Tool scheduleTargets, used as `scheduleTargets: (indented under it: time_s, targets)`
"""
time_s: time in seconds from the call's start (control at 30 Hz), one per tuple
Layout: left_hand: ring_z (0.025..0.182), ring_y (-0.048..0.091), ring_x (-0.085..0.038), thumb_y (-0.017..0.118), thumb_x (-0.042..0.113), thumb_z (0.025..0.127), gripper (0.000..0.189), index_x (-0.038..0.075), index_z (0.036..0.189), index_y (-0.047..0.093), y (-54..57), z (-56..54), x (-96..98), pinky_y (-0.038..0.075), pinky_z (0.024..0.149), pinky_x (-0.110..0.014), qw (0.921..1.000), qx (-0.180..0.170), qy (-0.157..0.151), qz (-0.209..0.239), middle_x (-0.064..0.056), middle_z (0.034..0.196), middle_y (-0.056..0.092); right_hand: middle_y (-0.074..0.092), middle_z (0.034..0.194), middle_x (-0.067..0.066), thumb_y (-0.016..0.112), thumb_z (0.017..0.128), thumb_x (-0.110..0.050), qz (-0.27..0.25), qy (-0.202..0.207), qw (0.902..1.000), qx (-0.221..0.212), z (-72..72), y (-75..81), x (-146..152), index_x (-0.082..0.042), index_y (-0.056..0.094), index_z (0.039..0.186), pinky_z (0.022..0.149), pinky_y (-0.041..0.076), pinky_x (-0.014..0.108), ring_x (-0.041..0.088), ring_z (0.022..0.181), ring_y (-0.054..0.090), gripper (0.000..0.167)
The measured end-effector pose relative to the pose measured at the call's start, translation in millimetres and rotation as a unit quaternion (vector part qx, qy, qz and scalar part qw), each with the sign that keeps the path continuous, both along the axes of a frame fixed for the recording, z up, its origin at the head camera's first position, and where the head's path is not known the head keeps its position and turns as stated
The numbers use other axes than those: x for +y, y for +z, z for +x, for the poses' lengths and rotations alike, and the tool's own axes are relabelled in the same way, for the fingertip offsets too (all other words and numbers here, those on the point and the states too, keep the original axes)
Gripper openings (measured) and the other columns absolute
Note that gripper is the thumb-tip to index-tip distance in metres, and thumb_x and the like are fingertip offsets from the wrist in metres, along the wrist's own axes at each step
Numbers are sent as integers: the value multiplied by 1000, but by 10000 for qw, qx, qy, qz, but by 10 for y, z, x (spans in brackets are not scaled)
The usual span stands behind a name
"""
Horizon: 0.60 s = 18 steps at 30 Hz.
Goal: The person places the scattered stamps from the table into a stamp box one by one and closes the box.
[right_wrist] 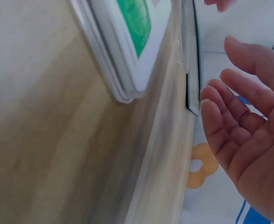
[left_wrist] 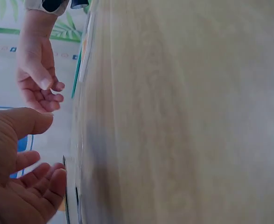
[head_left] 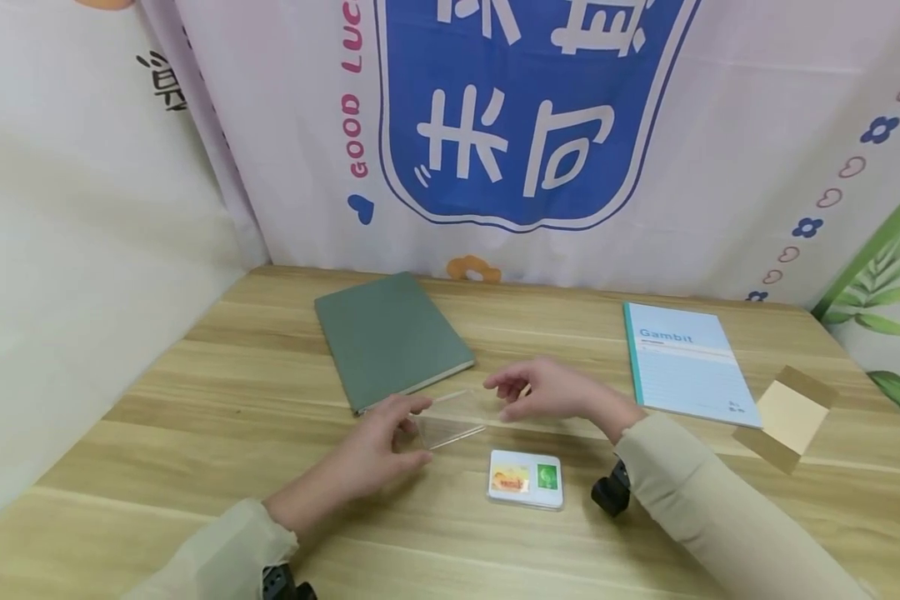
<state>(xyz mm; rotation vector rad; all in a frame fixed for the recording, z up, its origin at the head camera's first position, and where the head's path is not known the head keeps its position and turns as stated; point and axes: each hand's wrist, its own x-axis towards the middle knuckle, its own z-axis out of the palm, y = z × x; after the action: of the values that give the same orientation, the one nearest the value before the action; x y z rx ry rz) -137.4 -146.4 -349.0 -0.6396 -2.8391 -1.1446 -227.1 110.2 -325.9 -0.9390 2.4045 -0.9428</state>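
Note:
A clear, thin plastic piece (head_left: 450,431) lies on the table between the two hands. My left hand (head_left: 375,446) is at its left end, fingertips overlapping its edge in the head view; in the left wrist view, thumb and fingers stand apart with nothing between them. Just past the plastic's right end, my right hand (head_left: 546,389) hovers with loosely bent fingers. Its palm and spread thumb (right_wrist: 249,56) show bare in the right wrist view. Nearer to me lies a small white flat case (head_left: 525,502) with an orange picture and a green picture on its face.
A dark green notebook (head_left: 390,337) lies behind the left hand. To the right are a light blue notebook (head_left: 686,362) and a folded brown paper piece (head_left: 793,417), close by its corner. A printed cloth (head_left: 300,208) hangs along the table's back edge.

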Motion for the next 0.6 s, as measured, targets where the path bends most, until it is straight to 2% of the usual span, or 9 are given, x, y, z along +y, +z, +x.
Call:
scheduleTargets:
  time_s: [0.17, 0.27, 0.43, 0.6]
  targets:
    - [94, 57, -21, 77, 9, 73, 61, -2, 127, 50, 6, -32, -27, 50, 80, -36, 9977, -535, 418, -81, -12, 110, 56, 62, 106, 7, 72, 78, -14, 304, 230, 9990, 236, -55, -26, -105, -3, 56, 125, 86, 47, 31, 17, 97, 57, 51]
    - [93, 56, -19, 78, 11, 72, 63, -1, 128, 50, -16, -66, -24, 49, 81, -36, 9954, -738, 581, -176, -9, 108, 57, 61, 104, 6, 75, 76, -14, 501, 240, 9979, 319, -84, -37, -159, -2, 54, 126, 87, 47, 31, 17, 96, 56, 56]
    - [88, 51, -14, 80, 18, 70, 70, 0, 130, 48, -54, -121, -2, 46, 78, -33, 9924, -879, 754, -424, -6, 104, 56, 59, 105, 4, 78, 72, -18, 899, 151, 9954, 304, -119, -44, -239, -4, 53, 128, 87, 45, 30, 15, 96, 53, 63]
    - [82, 47, -15, 83, 22, 67, 74, 0, 128, 49, -63, -148, 12, 44, 70, -31, 9906, -892, 925, -462, -5, 94, 52, 57, 104, 2, 82, 68, -22, 969, 269, 9943, 361, -145, -71, -308, -5, 54, 127, 85, 44, 29, 16, 95, 51, 67]
